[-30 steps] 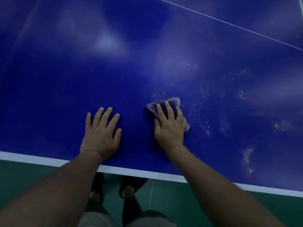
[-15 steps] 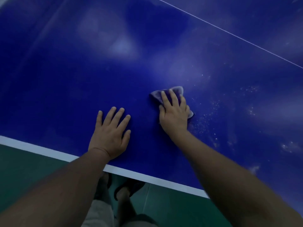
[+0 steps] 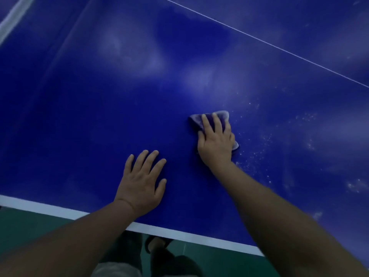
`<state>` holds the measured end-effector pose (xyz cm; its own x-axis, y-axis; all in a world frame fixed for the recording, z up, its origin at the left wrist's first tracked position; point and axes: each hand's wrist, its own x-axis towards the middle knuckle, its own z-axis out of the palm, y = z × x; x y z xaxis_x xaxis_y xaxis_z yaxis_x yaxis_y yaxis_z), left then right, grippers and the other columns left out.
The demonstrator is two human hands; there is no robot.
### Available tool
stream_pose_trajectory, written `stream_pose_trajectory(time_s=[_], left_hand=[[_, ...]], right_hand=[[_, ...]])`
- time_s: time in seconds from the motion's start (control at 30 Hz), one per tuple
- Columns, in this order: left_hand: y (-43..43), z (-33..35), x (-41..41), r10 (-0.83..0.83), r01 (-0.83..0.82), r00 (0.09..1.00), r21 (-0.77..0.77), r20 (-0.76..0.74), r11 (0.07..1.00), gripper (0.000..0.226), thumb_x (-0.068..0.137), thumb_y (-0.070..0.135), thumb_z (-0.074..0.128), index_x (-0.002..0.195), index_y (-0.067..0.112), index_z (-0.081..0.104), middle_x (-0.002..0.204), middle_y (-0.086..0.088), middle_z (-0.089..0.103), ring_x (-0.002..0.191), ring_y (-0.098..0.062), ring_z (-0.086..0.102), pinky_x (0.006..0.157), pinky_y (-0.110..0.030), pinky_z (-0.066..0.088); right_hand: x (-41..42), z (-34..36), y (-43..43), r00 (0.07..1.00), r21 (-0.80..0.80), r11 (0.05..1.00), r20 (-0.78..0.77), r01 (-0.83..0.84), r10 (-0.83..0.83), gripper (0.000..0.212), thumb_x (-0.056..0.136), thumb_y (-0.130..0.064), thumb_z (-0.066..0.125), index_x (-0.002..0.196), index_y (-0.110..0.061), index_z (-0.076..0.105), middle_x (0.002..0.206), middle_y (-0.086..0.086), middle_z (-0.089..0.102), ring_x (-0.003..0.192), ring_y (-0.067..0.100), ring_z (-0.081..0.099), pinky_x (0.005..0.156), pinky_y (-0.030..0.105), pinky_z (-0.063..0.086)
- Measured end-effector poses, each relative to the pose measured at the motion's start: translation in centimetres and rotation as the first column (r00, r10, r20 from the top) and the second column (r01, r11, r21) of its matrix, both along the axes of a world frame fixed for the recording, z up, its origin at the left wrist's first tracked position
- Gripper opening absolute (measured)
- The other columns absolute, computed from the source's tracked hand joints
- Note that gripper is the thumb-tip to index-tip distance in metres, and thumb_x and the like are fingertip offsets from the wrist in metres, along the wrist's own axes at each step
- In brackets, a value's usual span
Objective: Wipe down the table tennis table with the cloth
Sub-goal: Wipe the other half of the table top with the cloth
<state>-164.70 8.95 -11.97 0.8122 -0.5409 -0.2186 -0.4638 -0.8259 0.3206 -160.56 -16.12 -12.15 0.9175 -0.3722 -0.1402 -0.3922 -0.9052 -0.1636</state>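
The left hand (image 3: 139, 188) and right hand (image 3: 215, 144) are left bare, as are the forearms (image 3: 79, 236). Pale grey shorts or trousers (image 3: 117, 269) are glimpsed below, and dark open sandals (image 3: 159, 244) are worn.

deep blue table (image 3: 99, 116) with white edge band (image 3: 60, 209) and thin white line (image 3: 279, 48), purple cloth (image 3: 221, 114), pale specks (image 3: 259, 150) right of frame, green floor (image 3: 30, 226) lower left

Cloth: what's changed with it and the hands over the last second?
The right hand, pressing flat, slid the cloth farther from the near edge, deeper onto the table. The left hand stayed flat by that edge. Nothing was gripped or released.
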Motion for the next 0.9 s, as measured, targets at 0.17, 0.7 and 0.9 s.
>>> stream_pose_trajectory(time_s=[0.17, 0.7, 0.9], left_hand=[[-1.9, 0.0, 5.1, -0.005, 0.005, 1.0, 0.041, 0.005, 0.999, 0.073, 0.095, 0.053, 0.012, 0.157, 0.017, 0.028, 0.167, -0.006, 0.015, 0.155, -0.025, 0.004, 0.125, -0.051, 0.003], [-16.7, -1.6, 28.9, 0.124, -0.125, 0.99, 0.015, 0.067, 0.992, 0.072, 0.098, 0.055, 0.016, 0.159, 0.018, 0.015, 0.168, -0.008, 0.002, 0.155, -0.026, -0.006, 0.122, -0.058, -0.007], [-17.3, -2.5, 29.0, 0.155, -0.161, 0.98, 0.044, 0.124, 0.986, 0.075, 0.096, 0.06, 0.009, 0.159, 0.019, 0.016, 0.168, -0.008, 0.005, 0.155, -0.027, -0.005, 0.121, -0.059, -0.009]], right_hand=[[-8.1, 0.8, 6.5, 0.997, 0.009, 0.997, 0.024, 0.075, -0.075, 0.054, 0.096, -0.046, 0.046, 0.149, -0.034, 0.045, 0.158, -0.001, 0.037, 0.145, 0.037, 0.03, 0.103, 0.061, 0.039], [0.2, -0.5, 1.4, 0.995, -0.043, 0.995, 0.043, 0.093, -0.091, 0.059, 0.098, -0.046, 0.042, 0.151, -0.023, 0.043, 0.16, 0.004, 0.037, 0.151, 0.035, 0.022, 0.118, 0.058, 0.027], [7.2, -0.4, -2.8, 0.998, -0.054, 0.998, -0.064, 0.016, -0.019, 0.064, 0.098, -0.058, 0.031, 0.157, -0.032, 0.03, 0.166, 0.0, 0.023, 0.154, 0.034, 0.01, 0.121, 0.058, 0.017]])
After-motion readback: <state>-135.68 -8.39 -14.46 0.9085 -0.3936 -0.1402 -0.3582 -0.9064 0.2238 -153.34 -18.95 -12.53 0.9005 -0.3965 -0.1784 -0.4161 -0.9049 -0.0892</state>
